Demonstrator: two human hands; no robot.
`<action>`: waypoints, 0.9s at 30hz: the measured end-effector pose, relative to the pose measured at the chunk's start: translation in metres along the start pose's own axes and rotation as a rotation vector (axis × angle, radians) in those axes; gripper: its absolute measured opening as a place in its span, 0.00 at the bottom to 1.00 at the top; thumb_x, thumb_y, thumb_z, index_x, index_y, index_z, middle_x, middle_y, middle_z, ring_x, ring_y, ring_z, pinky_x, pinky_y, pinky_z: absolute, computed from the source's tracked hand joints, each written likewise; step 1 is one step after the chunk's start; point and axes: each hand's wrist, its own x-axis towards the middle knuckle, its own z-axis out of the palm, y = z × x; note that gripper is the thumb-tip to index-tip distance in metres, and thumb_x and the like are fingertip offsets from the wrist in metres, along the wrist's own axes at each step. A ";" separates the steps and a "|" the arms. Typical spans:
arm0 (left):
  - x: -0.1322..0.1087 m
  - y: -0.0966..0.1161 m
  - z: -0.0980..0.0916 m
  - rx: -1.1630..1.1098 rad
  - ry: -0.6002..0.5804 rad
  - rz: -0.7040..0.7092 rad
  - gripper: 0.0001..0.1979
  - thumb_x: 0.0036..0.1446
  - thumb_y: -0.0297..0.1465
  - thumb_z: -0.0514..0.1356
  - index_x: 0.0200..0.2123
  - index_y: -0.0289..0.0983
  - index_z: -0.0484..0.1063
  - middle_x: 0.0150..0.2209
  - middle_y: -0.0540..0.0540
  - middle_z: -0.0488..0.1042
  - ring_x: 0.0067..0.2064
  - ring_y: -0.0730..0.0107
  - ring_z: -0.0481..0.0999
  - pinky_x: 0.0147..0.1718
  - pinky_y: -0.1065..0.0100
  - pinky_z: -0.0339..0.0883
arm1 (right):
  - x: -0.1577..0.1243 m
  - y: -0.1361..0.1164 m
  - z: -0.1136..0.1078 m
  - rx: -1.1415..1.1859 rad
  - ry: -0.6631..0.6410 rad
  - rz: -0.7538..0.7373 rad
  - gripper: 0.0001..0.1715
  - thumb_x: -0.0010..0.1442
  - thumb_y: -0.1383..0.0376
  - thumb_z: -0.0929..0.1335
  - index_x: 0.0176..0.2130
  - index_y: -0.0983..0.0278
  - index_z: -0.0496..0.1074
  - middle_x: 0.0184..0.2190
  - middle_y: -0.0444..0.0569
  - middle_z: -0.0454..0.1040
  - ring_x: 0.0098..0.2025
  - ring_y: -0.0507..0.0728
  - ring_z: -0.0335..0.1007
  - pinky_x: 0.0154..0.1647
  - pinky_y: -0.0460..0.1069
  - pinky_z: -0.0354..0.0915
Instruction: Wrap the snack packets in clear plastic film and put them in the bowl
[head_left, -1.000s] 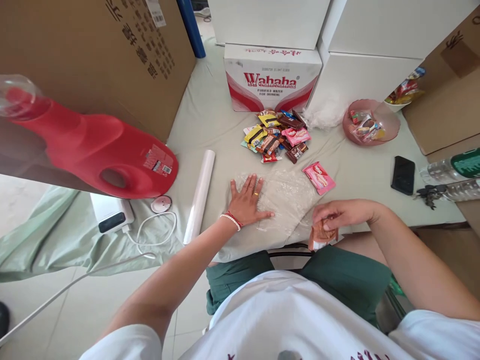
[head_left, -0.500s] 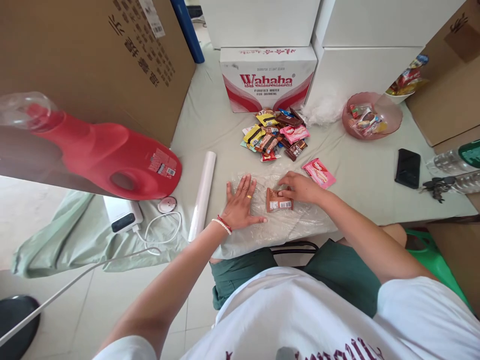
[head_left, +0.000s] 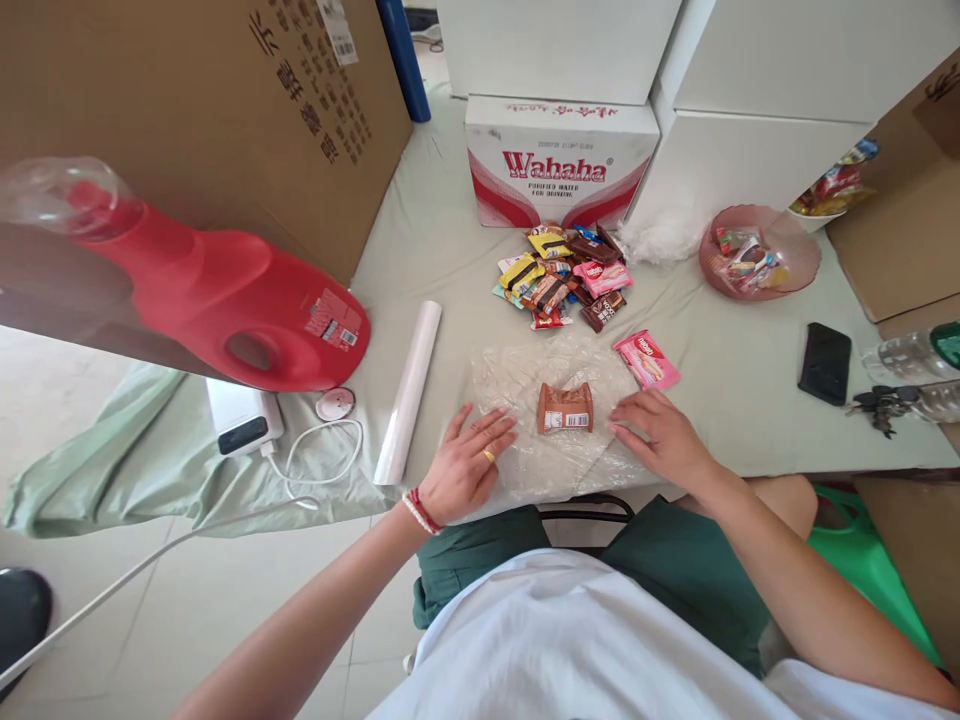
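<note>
"Packet (head_left: 566,408), the brown one: set down?"
"Yes, on the clear film (head_left: 510,380), which lies flat, not folded over it."
"Anything held?"
"Left hand (head_left: 469,465) looks empty, fingers spread; right hand (head_left: 664,440) has fingers parted, though whether it grips film, I can't tell."

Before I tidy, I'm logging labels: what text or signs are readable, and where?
"Wahaha®": white carton
"PURIFIED WATER FOR DRINKING": same carton
"温馨提示": cardboard box
"nabati": loose pink packet
"COCOA", probably: dark packet
Too blurred to read: red bottle, brown packet, other small print.
</note>
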 end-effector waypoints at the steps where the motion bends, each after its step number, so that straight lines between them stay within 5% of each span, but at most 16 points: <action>1: 0.002 0.008 0.003 0.003 -0.006 -0.015 0.26 0.67 0.26 0.50 0.66 0.41 0.68 0.67 0.42 0.72 0.75 0.60 0.61 0.76 0.42 0.38 | 0.013 -0.004 0.003 -0.054 -0.013 0.000 0.17 0.73 0.55 0.67 0.53 0.62 0.77 0.49 0.57 0.77 0.50 0.64 0.69 0.52 0.59 0.69; 4: 0.007 0.026 0.017 0.089 -0.045 -0.229 0.27 0.73 0.36 0.51 0.71 0.41 0.62 0.72 0.39 0.65 0.75 0.52 0.59 0.74 0.35 0.29 | 0.047 -0.015 0.018 -0.186 -0.156 0.007 0.30 0.66 0.54 0.73 0.63 0.62 0.72 0.60 0.59 0.73 0.62 0.70 0.62 0.62 0.63 0.63; 7: 0.005 0.028 0.029 0.165 -0.118 -0.368 0.35 0.71 0.47 0.54 0.75 0.41 0.55 0.76 0.36 0.54 0.77 0.44 0.54 0.71 0.28 0.18 | 0.058 -0.014 0.027 -0.232 -0.266 0.053 0.29 0.66 0.60 0.72 0.63 0.63 0.72 0.60 0.58 0.74 0.65 0.70 0.60 0.64 0.64 0.60; 14: -0.011 0.013 0.027 0.189 -0.151 -0.285 0.43 0.68 0.53 0.55 0.77 0.39 0.47 0.78 0.30 0.46 0.78 0.42 0.51 0.70 0.30 0.16 | 0.052 -0.009 0.015 -0.160 -0.218 0.073 0.27 0.66 0.61 0.71 0.63 0.63 0.73 0.58 0.58 0.75 0.61 0.69 0.62 0.64 0.63 0.60; 19: -0.020 0.016 0.015 0.096 -0.055 -0.080 0.40 0.70 0.41 0.56 0.78 0.42 0.43 0.75 0.33 0.56 0.77 0.47 0.54 0.73 0.33 0.24 | 0.058 -0.022 0.033 -0.145 -0.289 0.000 0.27 0.67 0.62 0.72 0.63 0.63 0.72 0.62 0.59 0.72 0.66 0.70 0.60 0.68 0.67 0.58; 23: -0.035 0.014 0.011 -0.035 -0.171 0.114 0.42 0.65 0.46 0.62 0.76 0.42 0.50 0.74 0.33 0.60 0.75 0.46 0.59 0.75 0.36 0.36 | 0.022 -0.014 0.026 0.021 -0.151 -0.095 0.35 0.69 0.55 0.70 0.70 0.60 0.63 0.69 0.61 0.64 0.69 0.68 0.59 0.68 0.67 0.62; 27: -0.038 0.012 0.013 -0.058 -0.161 -0.004 0.25 0.69 0.41 0.59 0.66 0.42 0.69 0.70 0.36 0.68 0.73 0.49 0.65 0.74 0.38 0.42 | -0.040 0.000 0.016 0.059 -0.171 -0.151 0.43 0.65 0.51 0.74 0.72 0.56 0.61 0.69 0.61 0.65 0.69 0.70 0.60 0.67 0.70 0.66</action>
